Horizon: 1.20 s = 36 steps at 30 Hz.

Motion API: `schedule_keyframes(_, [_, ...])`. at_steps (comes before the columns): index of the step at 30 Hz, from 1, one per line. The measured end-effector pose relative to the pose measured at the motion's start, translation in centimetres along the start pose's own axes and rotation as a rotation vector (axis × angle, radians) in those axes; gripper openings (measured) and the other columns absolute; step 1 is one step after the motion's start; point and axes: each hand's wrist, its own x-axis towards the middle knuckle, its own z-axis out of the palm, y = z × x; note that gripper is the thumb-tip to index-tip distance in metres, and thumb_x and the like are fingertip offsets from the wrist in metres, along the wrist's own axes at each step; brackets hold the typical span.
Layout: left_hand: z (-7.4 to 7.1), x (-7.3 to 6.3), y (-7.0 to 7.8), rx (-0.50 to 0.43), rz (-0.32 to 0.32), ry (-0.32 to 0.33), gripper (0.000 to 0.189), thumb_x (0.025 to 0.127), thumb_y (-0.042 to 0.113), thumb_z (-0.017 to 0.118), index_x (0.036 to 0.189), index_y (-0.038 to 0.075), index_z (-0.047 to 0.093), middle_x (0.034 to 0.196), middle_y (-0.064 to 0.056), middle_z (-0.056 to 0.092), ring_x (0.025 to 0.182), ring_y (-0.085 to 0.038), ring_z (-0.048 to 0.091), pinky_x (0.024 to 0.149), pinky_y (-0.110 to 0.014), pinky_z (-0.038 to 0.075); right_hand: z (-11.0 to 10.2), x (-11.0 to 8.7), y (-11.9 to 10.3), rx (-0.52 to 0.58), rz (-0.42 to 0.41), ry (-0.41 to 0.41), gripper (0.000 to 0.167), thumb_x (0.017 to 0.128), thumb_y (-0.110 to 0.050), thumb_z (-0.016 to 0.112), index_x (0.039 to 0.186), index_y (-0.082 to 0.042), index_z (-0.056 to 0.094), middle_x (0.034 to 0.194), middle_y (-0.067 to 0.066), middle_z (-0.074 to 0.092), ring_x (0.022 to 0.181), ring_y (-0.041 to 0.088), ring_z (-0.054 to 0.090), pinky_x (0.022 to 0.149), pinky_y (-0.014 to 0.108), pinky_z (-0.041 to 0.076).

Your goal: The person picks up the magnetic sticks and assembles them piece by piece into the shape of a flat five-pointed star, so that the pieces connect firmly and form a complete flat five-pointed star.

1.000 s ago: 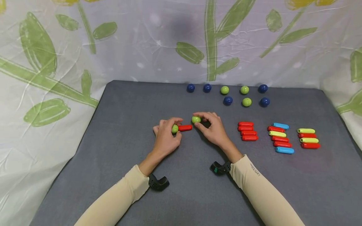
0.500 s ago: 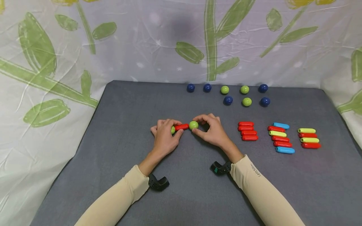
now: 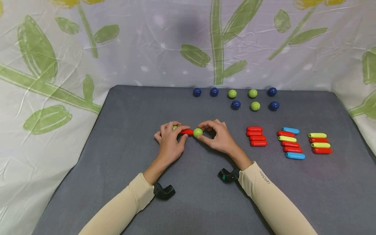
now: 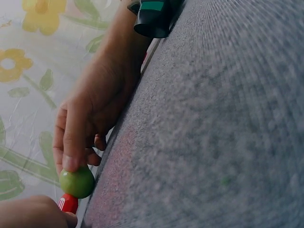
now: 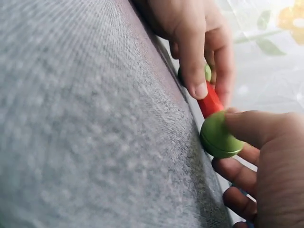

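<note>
In the head view, my left hand grips a short red rod between thumb and fingers. A green ball shows at the rod's left end, mostly hidden behind those fingers. My right hand pinches another green ball by thumb and fingertips, against the rod's right end. The right wrist view shows this green ball touching the red rod; how deep the rod sits in it cannot be seen. Both hands are low over the grey table.
Blue balls and green balls lie in two loose rows at the table's back edge. To the right are three columns of rods: red rods, a mixed column with blue rods, and one with yellow rods.
My right hand has brought its green ball down and left, from apart to touching the rod's right end. My left fingers have shifted from the left ball onto the rod.
</note>
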Motion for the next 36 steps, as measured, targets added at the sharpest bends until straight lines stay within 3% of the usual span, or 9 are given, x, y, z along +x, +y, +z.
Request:
schedule_keyframes(6, [-0.2, -0.1, -0.2, 0.002, 0.031, -0.026, 0.027, 0.099, 0.024, 0.067, 0.125, 0.024, 0.072, 0.151, -0.01, 0.048, 0.139, -0.038, 0.033, 0.098, -0.062, 0.017, 0.1, -0.2, -0.4, -0.013, -0.003, -0.001, 0.031, 0.089, -0.021, 0.079, 0.118, -0.009, 0.073, 0.108, 0.008, 0.075, 0.096, 0.024, 0.058, 0.091, 0.043, 0.034])
schedule_keyframes(9, [-0.2, -0.1, -0.4, 0.011, 0.062, -0.056, 0.029, 0.098, 0.028, 0.068, 0.127, 0.025, 0.071, 0.158, -0.01, 0.043, 0.146, -0.041, 0.027, 0.1, -0.064, 0.016, -0.5, -0.4, -0.6, -0.014, -0.004, -0.009, 0.032, 0.091, -0.019, 0.077, 0.121, -0.008, 0.072, 0.112, 0.008, 0.074, 0.098, 0.025, 0.061, 0.093, 0.044, 0.041])
schedule_keyframes(13, [-0.1, -0.2, -0.4, 0.008, 0.07, -0.08, 0.025, 0.098, 0.027, 0.068, 0.123, 0.026, 0.072, 0.158, -0.009, 0.043, 0.149, -0.043, 0.025, 0.103, -0.066, 0.015, -2.8, -0.8, -0.1, -0.055, -0.041, 0.03, 0.031, 0.092, -0.016, 0.074, 0.121, -0.005, 0.072, 0.112, 0.01, 0.074, 0.098, 0.026, 0.063, 0.089, 0.045, 0.048])
schedule_keyframes(17, [0.0, -0.3, -0.3, -0.016, 0.06, -0.074, 0.021, 0.099, 0.021, 0.066, 0.118, 0.025, 0.072, 0.157, -0.011, 0.045, 0.148, -0.044, 0.026, 0.103, -0.066, 0.014, -6.7, -1.6, 1.5, -0.161, -0.06, 0.102, 0.024, 0.091, -0.012, 0.074, 0.114, -0.004, 0.076, 0.108, 0.013, 0.073, 0.096, 0.029, 0.058, 0.088, 0.046, 0.038])
schedule_keyframes(22, [0.0, -0.4, -0.2, -0.032, 0.048, -0.05, 0.022, 0.098, 0.021, 0.068, 0.119, 0.024, 0.073, 0.156, -0.012, 0.045, 0.147, -0.043, 0.028, 0.101, -0.065, 0.015, -11.8, -3.1, 3.8, -0.287, 0.023, 0.058, 0.021, 0.092, -0.012, 0.072, 0.112, -0.008, 0.078, 0.101, 0.011, 0.066, 0.094, 0.028, 0.046, 0.082, 0.043, 0.023])
schedule_keyframes(27, [0.1, -0.4, -0.2, -0.04, 0.042, -0.044, 0.019, 0.097, 0.022, 0.07, 0.115, 0.024, 0.074, 0.156, -0.014, 0.044, 0.144, -0.039, 0.03, 0.099, -0.063, 0.015, -15.3, -4.3, 4.7, -0.295, 0.161, -0.058, 0.021, 0.092, -0.013, 0.071, 0.111, -0.012, 0.078, 0.101, 0.011, 0.064, 0.096, 0.028, 0.043, 0.082, 0.044, 0.019])
schedule_keyframes(31, [0.0, -0.3, -0.1, -0.044, 0.04, -0.048, 0.017, 0.097, 0.022, 0.069, 0.113, 0.023, 0.074, 0.156, -0.014, 0.044, 0.144, -0.039, 0.031, 0.1, -0.063, 0.015, -16.4, -4.7, 4.9, -0.309, 0.227, -0.122, 0.019, 0.094, -0.013, 0.069, 0.11, -0.011, 0.078, 0.109, 0.013, 0.067, 0.11, 0.031, 0.046, 0.089, 0.05, 0.021])
schedule_keyframes(36, [0.1, -0.1, 0.2, -0.044, 0.038, -0.064, 0.017, 0.098, 0.022, 0.069, 0.113, 0.024, 0.074, 0.156, -0.013, 0.044, 0.143, -0.039, 0.032, 0.101, -0.063, 0.015, -15.6, -4.4, 5.1, -0.314, 0.218, -0.07, 0.019, 0.095, -0.012, 0.069, 0.111, -0.008, 0.078, 0.106, 0.016, 0.07, 0.104, 0.03, 0.047, 0.085, 0.047, 0.021])
